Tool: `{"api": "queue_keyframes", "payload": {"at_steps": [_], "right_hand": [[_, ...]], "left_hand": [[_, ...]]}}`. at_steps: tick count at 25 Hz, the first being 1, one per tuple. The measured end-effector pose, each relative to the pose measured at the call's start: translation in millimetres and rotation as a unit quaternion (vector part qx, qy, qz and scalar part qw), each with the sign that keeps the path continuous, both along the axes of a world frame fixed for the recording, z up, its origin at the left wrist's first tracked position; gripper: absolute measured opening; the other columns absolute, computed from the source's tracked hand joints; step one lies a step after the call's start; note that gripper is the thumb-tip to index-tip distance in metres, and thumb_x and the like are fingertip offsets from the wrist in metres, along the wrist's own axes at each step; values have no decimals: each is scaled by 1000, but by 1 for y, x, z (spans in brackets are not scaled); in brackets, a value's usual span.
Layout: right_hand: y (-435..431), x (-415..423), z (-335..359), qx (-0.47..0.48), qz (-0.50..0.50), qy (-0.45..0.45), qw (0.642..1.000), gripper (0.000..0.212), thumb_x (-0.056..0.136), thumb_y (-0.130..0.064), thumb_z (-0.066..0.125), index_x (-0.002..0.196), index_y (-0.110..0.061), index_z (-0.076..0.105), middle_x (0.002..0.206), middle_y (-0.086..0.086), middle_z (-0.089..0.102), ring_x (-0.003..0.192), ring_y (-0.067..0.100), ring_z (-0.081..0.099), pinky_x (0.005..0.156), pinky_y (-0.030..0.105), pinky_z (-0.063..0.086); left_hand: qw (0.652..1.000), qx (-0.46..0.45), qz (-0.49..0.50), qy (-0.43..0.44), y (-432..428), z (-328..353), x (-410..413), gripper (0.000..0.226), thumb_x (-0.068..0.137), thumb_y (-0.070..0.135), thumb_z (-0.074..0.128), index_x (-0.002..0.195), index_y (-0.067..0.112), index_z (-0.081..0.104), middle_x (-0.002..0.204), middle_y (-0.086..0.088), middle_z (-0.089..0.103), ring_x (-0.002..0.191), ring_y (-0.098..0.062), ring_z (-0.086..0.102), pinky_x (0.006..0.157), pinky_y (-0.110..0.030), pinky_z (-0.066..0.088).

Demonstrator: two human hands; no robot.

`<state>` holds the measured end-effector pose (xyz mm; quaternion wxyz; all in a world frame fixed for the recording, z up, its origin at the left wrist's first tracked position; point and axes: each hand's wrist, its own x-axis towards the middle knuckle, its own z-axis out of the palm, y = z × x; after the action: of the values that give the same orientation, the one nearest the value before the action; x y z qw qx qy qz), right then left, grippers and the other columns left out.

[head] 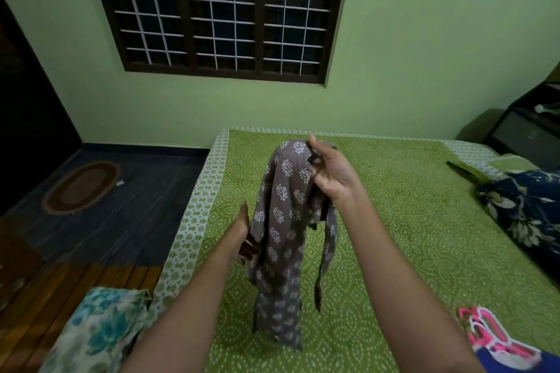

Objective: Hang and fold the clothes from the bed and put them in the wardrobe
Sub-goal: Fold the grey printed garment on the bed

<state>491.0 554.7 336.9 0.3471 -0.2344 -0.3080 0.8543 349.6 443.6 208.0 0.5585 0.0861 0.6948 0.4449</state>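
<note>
The grey-brown garment (281, 239) with white leaf prints hangs in the air above the bed (409, 221). Its lower end comes down to the green bedspread near the front edge, but I cannot tell if it touches the spread. My right hand (331, 172) holds it at the top: the fingers are curled and bunch the cloth between them, and the rest falls down from this grip in long folds. A narrow strip (325, 251) of the same cloth hangs loose on the right side of the garment.

My left hand (245, 233) is lower, at the left edge of the hanging cloth, with the thumb pointing up. The fingers go against the fabric and part of them is hidden, so I cannot tell if they pinch the edge or only touch it.

On the right side of the bed lies a dark blue flowered garment (527, 212), well apart from the one I hold. Pink hangers (485, 330) lie in a small heap at the near right corner. A teal flowered cloth (100, 330) is at the near left, beside the edge of the bed. On the dark floor to the left there is an oval rug (81, 188), and a barred window (224, 12) is in the green wall behind the bed.
</note>
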Motion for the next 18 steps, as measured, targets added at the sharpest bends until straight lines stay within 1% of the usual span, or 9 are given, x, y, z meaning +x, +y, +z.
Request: {"api": "queue_keyframes", "payload": {"at_steps": [3, 6, 7, 10, 11, 12, 14, 15, 18], "right_hand": [[3, -3, -7, 0, -43, -34, 999, 18, 88, 8, 54, 73, -1, 57, 68, 12, 62, 55, 15, 65, 47, 21, 54], [7, 4, -18, 24, -8, -110, 994, 8, 87, 8, 54, 82, 3, 57, 79, 14, 63, 62, 15, 66, 58, 21, 56], [8, 8, -21, 61, 22, -188, 980, 3, 86, 5, 58, 89, 3, 57, 85, 14, 64, 68, 17, 66, 62, 23, 56], [26, 38, -38, 162, 84, -426, 886, 33, 78, -16, 73, 102, -2, 55, 95, 12, 64, 76, 20, 64, 68, 25, 54], [28, 49, -37, 143, 81, -415, 895, 37, 75, -23, 74, 101, -2, 58, 98, 12, 63, 79, 21, 62, 74, 26, 53], [30, 62, -39, 114, 78, -320, 937, 43, 74, -31, 74, 102, -2, 61, 104, 13, 63, 87, 23, 62, 85, 30, 50], [39, 77, -50, -15, 47, -100, 994, 56, 72, -45, 72, 109, -3, 63, 107, 13, 63, 100, 26, 57, 103, 40, 41], [40, 80, -55, -21, 49, -78, 996, 55, 74, -48, 70, 108, -5, 64, 101, 11, 65, 95, 24, 58, 100, 40, 43], [30, 80, -63, 63, 118, -248, 960, 27, 86, -27, 62, 98, -3, 64, 83, 9, 71, 72, 18, 67, 71, 29, 57]], "left_hand": [[982, 114, -29, -150, 0, 19, -2, 84, 87, 72, 21, 120, 1, 54, 124, -26, 56, 118, -40, 51, 101, -50, 39], [976, 200, -28, -78, 7, 30, -16, 45, 98, 37, 38, 116, -1, 55, 121, -23, 60, 112, -31, 58, 99, -43, 44], [973, 224, 9, -55, 9, 33, -20, 38, 98, 27, 41, 110, -5, 57, 119, -24, 60, 106, -30, 61, 98, -41, 45], [935, 316, 137, -89, 10, 39, -42, 28, 95, 26, 48, 100, 1, 60, 111, -23, 60, 93, -28, 62, 88, -40, 50], [911, 359, 158, -130, 8, 44, -49, 31, 94, 31, 48, 102, 3, 59, 110, -21, 60, 95, -28, 61, 88, -41, 50], [886, 403, 164, -163, 4, 50, -54, 36, 94, 36, 46, 105, 5, 59, 111, -18, 61, 98, -29, 60, 90, -42, 49], [896, 405, 124, -132, 3, 62, -59, 45, 91, 46, 45, 115, 9, 60, 113, -14, 65, 103, -28, 62, 93, -44, 47], [925, 362, 85, -83, 3, 62, -54, 48, 89, 46, 50, 119, 10, 59, 112, -13, 67, 103, -28, 64, 91, -43, 49], [969, 243, 44, -30, 7, 48, -37, 34, 89, 30, 59, 112, 5, 61, 85, -9, 73, 78, -20, 71, 71, -33, 58]]}}
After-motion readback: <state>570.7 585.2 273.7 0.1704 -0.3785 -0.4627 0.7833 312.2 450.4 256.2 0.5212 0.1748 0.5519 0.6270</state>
